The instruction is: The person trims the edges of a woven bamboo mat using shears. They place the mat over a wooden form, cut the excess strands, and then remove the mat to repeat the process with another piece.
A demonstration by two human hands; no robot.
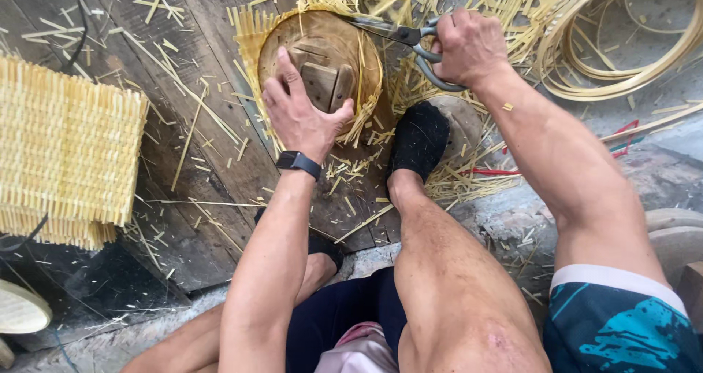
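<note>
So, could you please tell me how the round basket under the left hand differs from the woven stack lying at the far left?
The round basket is circular and darker, with loose strip ends sticking out around its rim; the woven stack is flat, rectangular and pale yellow. The left hand presses on the basket while scissors in the right hand reach its edge; the stack lies untouched. Both look woven from thin strips.

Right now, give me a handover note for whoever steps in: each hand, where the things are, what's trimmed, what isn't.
Left hand: pressing down on the round woven basket over its wooden mould, on the plank floor.
Right hand: gripping the scissors, blades at the basket's top rim.
Done: many cut bamboo slivers lie around the foot.
Left: loose strip ends still stick out along the rim.
Nearby: woven mat at left, bamboo hoops at upper right.
</note>
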